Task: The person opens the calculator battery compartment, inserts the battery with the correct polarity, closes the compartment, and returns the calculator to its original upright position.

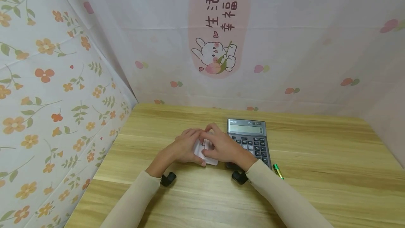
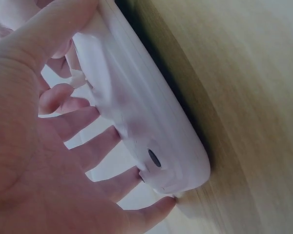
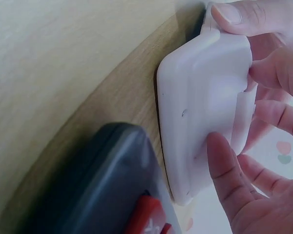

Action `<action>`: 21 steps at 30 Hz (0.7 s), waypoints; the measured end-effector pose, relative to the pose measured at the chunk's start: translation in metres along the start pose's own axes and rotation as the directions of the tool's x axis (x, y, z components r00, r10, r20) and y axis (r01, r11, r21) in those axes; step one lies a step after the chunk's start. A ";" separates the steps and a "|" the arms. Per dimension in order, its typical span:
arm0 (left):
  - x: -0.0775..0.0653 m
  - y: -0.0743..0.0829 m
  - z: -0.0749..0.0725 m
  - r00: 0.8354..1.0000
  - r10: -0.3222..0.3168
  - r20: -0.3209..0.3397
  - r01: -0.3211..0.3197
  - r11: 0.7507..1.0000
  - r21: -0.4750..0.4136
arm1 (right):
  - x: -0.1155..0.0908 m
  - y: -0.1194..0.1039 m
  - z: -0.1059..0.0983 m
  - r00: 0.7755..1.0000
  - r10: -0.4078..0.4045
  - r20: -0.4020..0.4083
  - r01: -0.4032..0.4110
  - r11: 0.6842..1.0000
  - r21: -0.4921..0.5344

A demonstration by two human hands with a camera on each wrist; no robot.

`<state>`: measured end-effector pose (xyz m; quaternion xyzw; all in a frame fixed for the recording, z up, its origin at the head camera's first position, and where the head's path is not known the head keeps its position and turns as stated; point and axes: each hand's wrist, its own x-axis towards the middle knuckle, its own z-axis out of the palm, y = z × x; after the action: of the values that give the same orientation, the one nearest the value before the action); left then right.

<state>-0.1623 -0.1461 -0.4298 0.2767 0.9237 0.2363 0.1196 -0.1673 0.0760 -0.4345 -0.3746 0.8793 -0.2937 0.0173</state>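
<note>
Sleeves point(image 1: 136, 198) nearest; left grip point(image 1: 185, 147) clamped round white device point(image 3: 195, 92); right grip point(image 1: 224, 146) pinching its top, overlapping calculator point(image 1: 246, 129); green battery point(image 1: 278, 171) alongside.

the left hand point(image 1: 186, 147) and right hand point(image 1: 221, 146) hold a white device point(image 1: 211, 161) on the wood-grained table point(image 1: 202, 200); a grey calculator point(image 1: 251, 143) lies at its three o'clock, a green battery point(image 1: 278, 171) at the calculator's four o'clock.
</note>
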 end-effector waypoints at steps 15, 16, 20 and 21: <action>-0.002 -0.003 0.001 1.000 0.007 0.002 -0.007 1.000 0.012 | -0.005 0.002 -0.001 1.000 -0.027 -0.009 0.026 0.999 -0.035; -0.002 -0.004 0.001 1.000 0.007 0.001 -0.007 1.000 0.012 | -0.004 0.002 -0.001 0.999 -0.030 -0.012 0.030 0.999 -0.045; -0.002 -0.004 0.000 1.000 0.005 -0.004 -0.005 1.000 0.014 | -0.003 0.001 -0.001 0.999 -0.034 -0.023 0.032 0.996 -0.083; -0.003 -0.004 0.000 1.000 0.004 -0.004 -0.004 1.000 0.014 | -0.003 0.001 -0.001 0.999 -0.030 -0.024 0.028 0.996 -0.090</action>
<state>-0.1617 -0.1501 -0.4317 0.2791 0.9250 0.2305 0.1151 -0.1662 0.0787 -0.4342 -0.3839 0.8861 -0.2591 -0.0150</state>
